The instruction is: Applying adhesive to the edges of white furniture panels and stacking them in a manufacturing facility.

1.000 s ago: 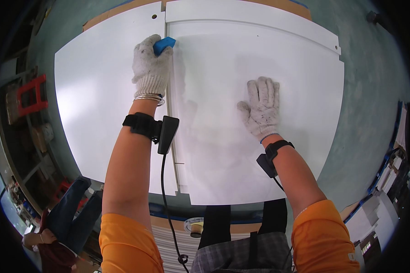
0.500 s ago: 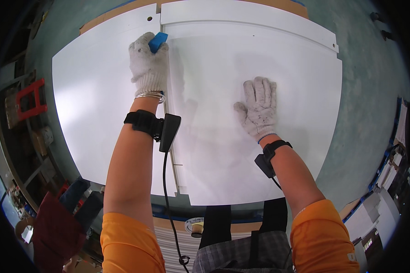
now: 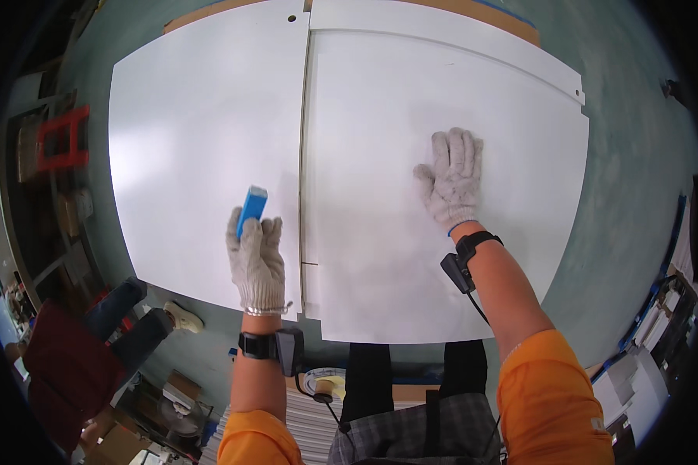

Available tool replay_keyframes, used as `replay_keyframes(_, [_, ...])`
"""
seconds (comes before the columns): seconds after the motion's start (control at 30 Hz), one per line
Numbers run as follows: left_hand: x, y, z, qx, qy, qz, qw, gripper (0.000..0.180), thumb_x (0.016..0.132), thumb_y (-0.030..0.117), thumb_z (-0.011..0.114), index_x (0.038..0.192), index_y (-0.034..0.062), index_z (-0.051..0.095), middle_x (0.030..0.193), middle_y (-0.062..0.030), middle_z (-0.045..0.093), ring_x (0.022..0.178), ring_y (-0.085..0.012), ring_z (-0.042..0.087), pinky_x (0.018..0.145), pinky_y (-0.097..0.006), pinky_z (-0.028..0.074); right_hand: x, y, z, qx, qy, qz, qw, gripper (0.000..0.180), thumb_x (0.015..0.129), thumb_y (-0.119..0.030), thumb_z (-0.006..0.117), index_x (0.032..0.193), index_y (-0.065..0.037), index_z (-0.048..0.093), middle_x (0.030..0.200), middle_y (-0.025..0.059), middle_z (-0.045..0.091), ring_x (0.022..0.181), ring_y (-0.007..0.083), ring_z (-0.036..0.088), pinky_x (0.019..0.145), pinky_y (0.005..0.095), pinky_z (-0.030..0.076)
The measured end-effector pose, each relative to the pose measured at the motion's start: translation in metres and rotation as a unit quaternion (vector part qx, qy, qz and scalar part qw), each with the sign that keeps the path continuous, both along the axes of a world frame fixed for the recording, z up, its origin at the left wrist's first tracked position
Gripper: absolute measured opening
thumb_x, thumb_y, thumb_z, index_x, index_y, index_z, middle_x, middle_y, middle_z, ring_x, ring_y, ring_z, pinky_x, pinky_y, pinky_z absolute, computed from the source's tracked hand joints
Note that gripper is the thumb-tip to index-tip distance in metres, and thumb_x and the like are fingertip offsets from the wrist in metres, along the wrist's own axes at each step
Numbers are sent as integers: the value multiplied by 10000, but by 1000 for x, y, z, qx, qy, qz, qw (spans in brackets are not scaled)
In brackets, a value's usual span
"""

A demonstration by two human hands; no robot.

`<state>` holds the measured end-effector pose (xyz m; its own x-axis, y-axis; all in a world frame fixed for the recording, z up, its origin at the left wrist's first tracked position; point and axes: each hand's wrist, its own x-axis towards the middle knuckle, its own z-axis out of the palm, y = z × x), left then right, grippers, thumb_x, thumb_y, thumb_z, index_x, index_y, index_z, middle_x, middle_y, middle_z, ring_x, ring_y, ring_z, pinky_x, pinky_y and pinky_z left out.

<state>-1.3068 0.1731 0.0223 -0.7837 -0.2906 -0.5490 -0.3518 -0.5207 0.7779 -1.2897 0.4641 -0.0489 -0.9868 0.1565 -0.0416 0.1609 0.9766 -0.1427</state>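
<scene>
1. Since the earlier frames, the left hand has come down along the seam, from the far end of the panels to a place near the close edge, and the blue block came with it.
2. Its gloved fingers are closed around the lower part of the block; the upper part stands out above the fingers, just left of the seam.
3. Both things lie over the left white panel.
4. On the right white panel the right hand lies flat as before, fingers a little spread, holding nothing.
5. At the left rim, a red frame stands among brown boxes on dark shelves.
6. Near the lower left corner, another person's dark trouser leg and light shoe are on the floor.
7. Between the person's own legs, a roll of tape lies on a striped surface.
</scene>
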Motion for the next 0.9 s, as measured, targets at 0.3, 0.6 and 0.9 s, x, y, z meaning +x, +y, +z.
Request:
replay_keyframes(0.3, [210, -41, 2, 98, -106, 173, 974, 375, 921, 273, 605, 1231, 106, 474, 1124, -66, 566, 981, -220, 579, 972, -425, 474, 6, -4, -18, 38, 81, 24, 996, 568, 846, -398, 561, 1273, -50, 421, 1314, 162, 374, 1296, 353, 293, 1131, 528, 161])
replay_keyframes(0.6, [302, -21, -39, 72, -146, 208, 965, 474, 916, 370, 587, 1321, 203, 406, 1187, -30, 490, 1106, -201, 464, 1009, -435, 356, 63, 44, -19, 42, 78, 91, 992, 509, 861, -351, 555, 1276, -66, 482, 1319, 185, 418, 1285, 356, 325, 1110, 497, 215])
replay_keyframes(0.9, [321, -7, -48, 124, -97, 228, 961, 552, 935, 349, 541, 1405, 166, 315, 1461, -107, 327, 1343, -271, 313, 1100, -446, 269, 266, 159, 12, -43, -143, -454, 879, 761, 863, -517, 529, 1382, 17, 374, 1418, 225, 381, 1312, 367, 370, 1076, 407, 323])
